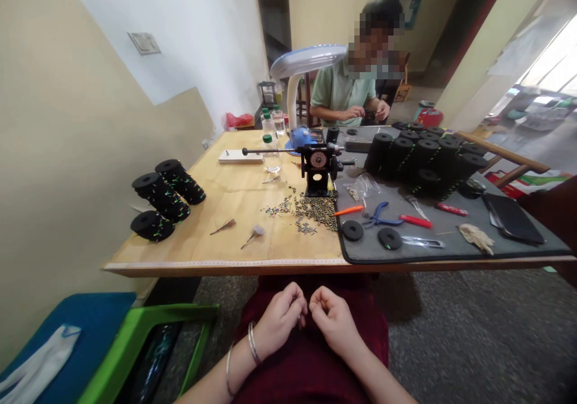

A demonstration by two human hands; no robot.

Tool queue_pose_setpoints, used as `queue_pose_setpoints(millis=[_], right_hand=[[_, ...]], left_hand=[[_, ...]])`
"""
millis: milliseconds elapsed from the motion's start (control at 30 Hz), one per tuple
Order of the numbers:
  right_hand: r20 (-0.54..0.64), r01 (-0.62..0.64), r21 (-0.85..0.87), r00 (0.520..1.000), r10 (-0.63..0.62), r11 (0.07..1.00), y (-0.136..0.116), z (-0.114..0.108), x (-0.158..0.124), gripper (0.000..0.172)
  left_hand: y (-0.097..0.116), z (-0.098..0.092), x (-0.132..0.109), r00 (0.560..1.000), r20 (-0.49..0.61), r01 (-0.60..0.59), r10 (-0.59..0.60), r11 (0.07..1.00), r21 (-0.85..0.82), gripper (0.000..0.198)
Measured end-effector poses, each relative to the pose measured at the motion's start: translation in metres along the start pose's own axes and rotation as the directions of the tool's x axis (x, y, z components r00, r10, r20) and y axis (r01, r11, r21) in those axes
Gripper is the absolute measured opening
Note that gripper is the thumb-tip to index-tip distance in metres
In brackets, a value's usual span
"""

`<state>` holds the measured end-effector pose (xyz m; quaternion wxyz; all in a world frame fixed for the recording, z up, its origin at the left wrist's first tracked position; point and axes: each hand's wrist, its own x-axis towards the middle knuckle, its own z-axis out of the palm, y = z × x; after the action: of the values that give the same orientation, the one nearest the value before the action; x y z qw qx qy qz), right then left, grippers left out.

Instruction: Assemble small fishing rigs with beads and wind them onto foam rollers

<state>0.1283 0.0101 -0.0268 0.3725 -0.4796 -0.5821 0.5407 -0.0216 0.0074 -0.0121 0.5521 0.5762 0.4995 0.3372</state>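
My left hand (pixel 287 314) and my right hand (pixel 333 320) are held close together over my dark red clothing (pixel 311 377), just below the table's front edge. Both have curled, pinching fingers; whatever sits between the fingertips is too small or hidden to make out. Ahead on the wooden table (pixel 180 244) lies a pile of small dark beads or metal bits (pixel 315 210). Behind the pile stands a black hand-cranked winding machine (pixel 318 172) with a long rod pointing left. Two small pointed tools (pixel 222 226) lie left of the pile.
Black foam spools (pixel 155 196) stand at the left; many more (pixel 410 151) crowd the grey mat (pixel 311 260) at right. Blue pliers (pixel 383 214), snips (pixel 422 242) and a glove (pixel 476 238) lie there. Beyond the lamp (pixel 309 58) sits another person (pixel 342 91). A green stool (pixel 130 332) is at lower left.
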Motion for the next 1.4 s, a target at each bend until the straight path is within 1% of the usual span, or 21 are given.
queue_pose_setpoints(millis=[167,267,400,533,667,833,933,1167,1267,1400], right_hand=[[-0.032,-0.022,0.064,0.999,0.024,0.998,0.005,-0.003,0.002,0.013],[-0.040,-0.042,0.099,0.998,0.046,0.994,0.006,-0.004,0.003,0.015],[-0.042,-0.075,0.149,0.996,0.082,0.986,0.007,-0.004,0.004,0.015],[-0.050,-0.079,0.161,0.995,0.088,0.984,0.007,-0.005,0.003,0.016],[-0.061,-0.083,0.183,0.994,0.095,0.980,0.005,-0.005,0.002,0.017],[-0.087,-0.102,0.219,0.989,0.124,0.970,0.003,-0.006,0.002,0.020],[-0.090,-0.104,0.229,0.988,0.127,0.968,0.005,-0.006,0.002,0.024],[0.011,-0.145,0.277,0.989,0.147,0.950,0.017,-0.006,0.000,0.030],[-0.004,-0.115,0.257,0.993,0.120,0.960,0.020,-0.006,-0.001,0.031],[-0.061,-0.034,0.106,0.997,0.041,0.994,0.018,-0.008,-0.002,0.024]], left_hand=[[-0.004,-0.001,0.001,1.000,0.008,0.009,-0.009,1.000,-0.015,0.016],[-0.006,-0.002,0.001,1.000,0.023,-0.003,0.002,1.000,0.024,0.012],[-0.005,-0.003,0.000,1.000,0.012,-0.030,0.029,0.995,0.094,0.010],[-0.005,-0.003,0.000,1.000,0.014,-0.016,0.015,0.995,0.095,0.008],[-0.004,-0.002,0.000,1.000,-0.001,-0.017,0.017,0.999,0.046,0.007],[-0.001,-0.001,0.001,0.999,0.004,0.053,-0.053,0.997,-0.056,0.013],[-0.001,0.001,0.002,0.997,0.000,0.074,-0.074,0.992,-0.101,0.017],[-0.005,0.003,0.002,0.997,-0.055,0.047,-0.057,0.985,-0.168,0.022],[-0.006,0.003,0.002,0.996,-0.070,0.038,-0.051,0.984,-0.173,0.023],[-0.006,0.002,0.002,0.996,-0.075,0.036,-0.050,0.984,-0.175,0.024]])
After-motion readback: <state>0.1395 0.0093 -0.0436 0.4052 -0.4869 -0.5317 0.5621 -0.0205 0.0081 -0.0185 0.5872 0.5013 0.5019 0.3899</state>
